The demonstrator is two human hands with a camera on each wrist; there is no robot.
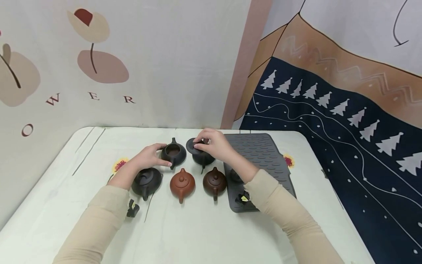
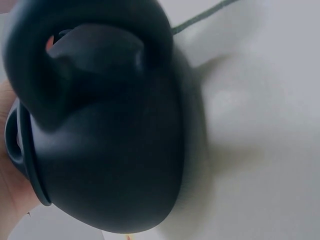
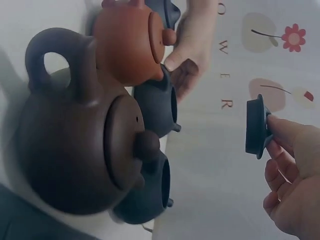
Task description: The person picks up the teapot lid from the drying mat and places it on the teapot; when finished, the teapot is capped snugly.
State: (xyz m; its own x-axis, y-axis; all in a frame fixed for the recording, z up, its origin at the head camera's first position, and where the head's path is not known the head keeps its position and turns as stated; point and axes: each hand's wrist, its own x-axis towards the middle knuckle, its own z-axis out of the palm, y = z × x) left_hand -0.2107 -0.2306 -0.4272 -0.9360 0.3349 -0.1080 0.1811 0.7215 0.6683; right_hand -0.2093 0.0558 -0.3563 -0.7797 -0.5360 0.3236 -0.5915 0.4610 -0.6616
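Presently, the right hand (image 1: 215, 145) is pinching a round, black clay lid (image 3: 255, 127) narrowly between thumb and fingers, and it is holding this lid above a lidless black clay teapot (image 1: 203, 160), well apart from its rim. Just beside, the left hand (image 1: 150, 156) is curving its thumb and fingers around another lidless, round black teapot (image 1: 178, 157), which is standing on the white surface (image 1: 191, 234). Nearer to the person, an orange-brown clay teapot (image 1: 182, 185) and a dark brown clay teapot (image 1: 214, 185) are standing with lids on.

Right grip (image 3: 303, 185) pinches dark lid (image 3: 255, 127); brown teapot (image 3: 65, 145) nearest; left grip (image 3: 192, 56) apparently touching dark teapot (image 3: 154, 106).
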